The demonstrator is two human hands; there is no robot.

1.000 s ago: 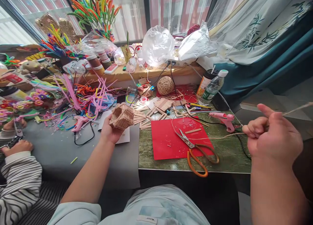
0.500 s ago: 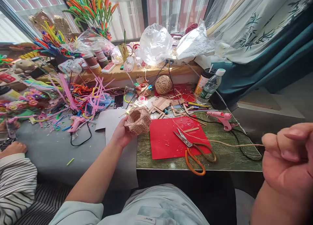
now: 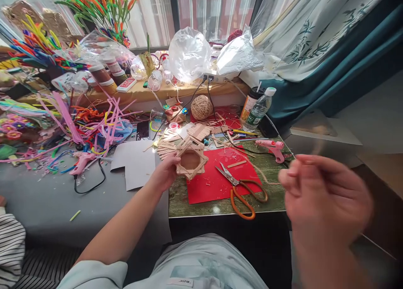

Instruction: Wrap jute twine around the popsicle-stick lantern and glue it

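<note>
My left hand (image 3: pixel 166 171) is closed on the left side of a small star-shaped box of stacked craft sticks (image 3: pixel 201 168), whose six-sided opening faces me. It is held up over the left edge of a red sheet (image 3: pixel 201 192). Raised off to the right, my right hand (image 3: pixel 324 192) is smeared by motion, its fingers curled around twine. A slack length of this twine (image 3: pixel 264 178) runs back over the table toward the red sheet. Scissors with orange handles (image 3: pixel 234 180) lie spread on the sheet, near a loose craft stick (image 3: pixel 236 164).
A twine ball (image 3: pixel 201 107) sits behind scattered craft sticks (image 3: pixel 200 131). Pink glue guns lie at right (image 3: pixel 272 148) and left (image 3: pixel 82 162), with trailing cords. A water bottle (image 3: pixel 260 108) stands at the back right. Pipe cleaners (image 3: pixel 108 125) are heaped at left. A striped sleeve (image 3: pixel 11 243) shows nearby.
My right hand has come inward and the twine, stretched before, now hangs slack. The stick box has turned so its opening faces me. The view has shifted slightly right.
</note>
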